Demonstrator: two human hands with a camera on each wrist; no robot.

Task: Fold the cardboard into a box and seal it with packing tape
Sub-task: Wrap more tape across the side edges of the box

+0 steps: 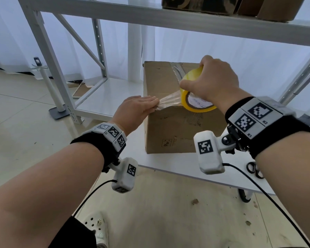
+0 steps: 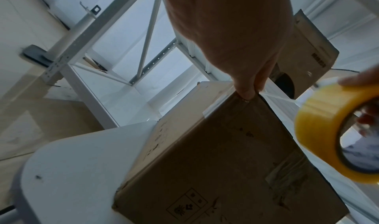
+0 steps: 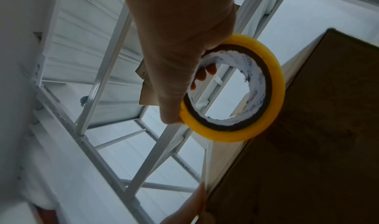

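Note:
A closed brown cardboard box point(image 1: 168, 133) stands on the white table point(image 1: 177, 163), with a strip of clear tape running along its top seam. My right hand point(image 1: 217, 79) grips a yellow roll of packing tape point(image 1: 184, 100) over the box's top, fingers through its core point(image 3: 207, 72). A clear length of tape point(image 1: 169, 102) stretches from the roll leftward to the box's upper left edge. My left hand point(image 1: 138, 108) lies flat there, and its straight fingertips point(image 2: 246, 91) press the tape end onto that edge. The roll point(image 2: 315, 130) hangs just right of those fingers.
Black-handled scissors point(image 1: 254, 170) lie on the table's right side, near my right forearm. A white metal shelving rack point(image 1: 100, 56) stands close behind the box, with cardboard boxes point(image 1: 222, 4) on its upper shelf. A white pole on a grey base point(image 1: 58, 111) stands on the floor at left.

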